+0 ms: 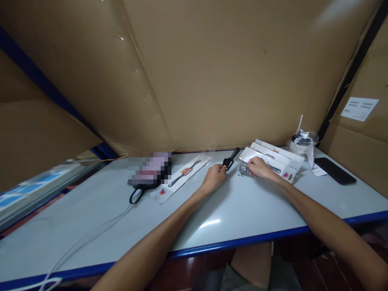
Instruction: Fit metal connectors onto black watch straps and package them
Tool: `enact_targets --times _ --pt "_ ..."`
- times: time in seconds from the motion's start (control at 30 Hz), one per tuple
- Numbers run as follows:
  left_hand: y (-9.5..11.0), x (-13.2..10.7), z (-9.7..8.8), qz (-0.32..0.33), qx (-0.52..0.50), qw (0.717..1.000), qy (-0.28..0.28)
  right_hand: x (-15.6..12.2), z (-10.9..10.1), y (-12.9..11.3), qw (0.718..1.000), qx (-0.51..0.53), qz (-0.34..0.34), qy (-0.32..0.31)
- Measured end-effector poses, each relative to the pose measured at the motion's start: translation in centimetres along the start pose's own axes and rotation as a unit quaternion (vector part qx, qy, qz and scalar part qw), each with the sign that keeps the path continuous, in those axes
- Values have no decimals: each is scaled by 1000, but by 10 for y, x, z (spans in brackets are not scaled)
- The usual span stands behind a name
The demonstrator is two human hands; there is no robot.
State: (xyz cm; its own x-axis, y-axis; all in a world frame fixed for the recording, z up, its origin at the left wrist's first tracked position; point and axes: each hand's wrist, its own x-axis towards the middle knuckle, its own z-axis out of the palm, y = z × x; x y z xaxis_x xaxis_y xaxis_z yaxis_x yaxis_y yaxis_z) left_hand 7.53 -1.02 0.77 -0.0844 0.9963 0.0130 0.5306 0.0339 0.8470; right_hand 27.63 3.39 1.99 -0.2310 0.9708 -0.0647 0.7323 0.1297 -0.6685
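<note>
From where I stand, a tall brown cardboard wall (212,81) closes off the far side of a white-topped table with a blue edge (257,210). On the right, a fanned stack of white printed packaging cards (286,161) lies just beyond the person's right hand (257,166); on the left, a long white card printed with a tool (185,178) lies slantwise, apart from the person's left hand (216,174). That left hand is closed round the near end of a slim black tool with a slotted head (233,156). The tool juts out to the far right of the grip, its long axis slanting that way, into the space between the hands. The right hand is just right of it, nearer the stack, fingertips pinched on a small clear plastic piece (243,168); its exact shape I cannot tell.
</note>
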Motion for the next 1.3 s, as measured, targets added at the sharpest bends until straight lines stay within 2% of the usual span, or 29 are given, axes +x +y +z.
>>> enact_targets --times 0.07,0.13,0.17,0.23,0.37,0.63,0.8,0.9,1.03,1.17,1.3 --pt "2 -4 0 13 92 996 15 -1 1 0 995 -88 -21 52" --pt "5 -10 1 28 211 977 12 0 2 2 982 -156 -36 102" --pt "6 -12 1 35 265 964 5 0 2 3 976 -179 -39 116" --pt "9 -17 1 43 326 944 -6 2 3 6 975 -194 -32 100" --pt "9 -18 2 46 354 934 -1 4 5 10 979 -194 -22 59" --pt "8 -16 0 12 385 923 -12 -5 9 10 971 -223 -52 66" --pt "10 -20 -1 28 429 902 -44 -14 12 3 966 -230 -91 75" --pt "10 -21 0 64 442 892 -66 -17 -2 -4 952 -275 -91 99" --pt "14 -23 2 81 424 900 -58 -18 -38 -4 933 -318 -52 158" --pt "17 -25 3 95 396 913 -29 -19 -67 8 929 -359 12 93" --pt "14 -24 6 137 358 923 -31 -13 -78 20 935 -351 43 9"
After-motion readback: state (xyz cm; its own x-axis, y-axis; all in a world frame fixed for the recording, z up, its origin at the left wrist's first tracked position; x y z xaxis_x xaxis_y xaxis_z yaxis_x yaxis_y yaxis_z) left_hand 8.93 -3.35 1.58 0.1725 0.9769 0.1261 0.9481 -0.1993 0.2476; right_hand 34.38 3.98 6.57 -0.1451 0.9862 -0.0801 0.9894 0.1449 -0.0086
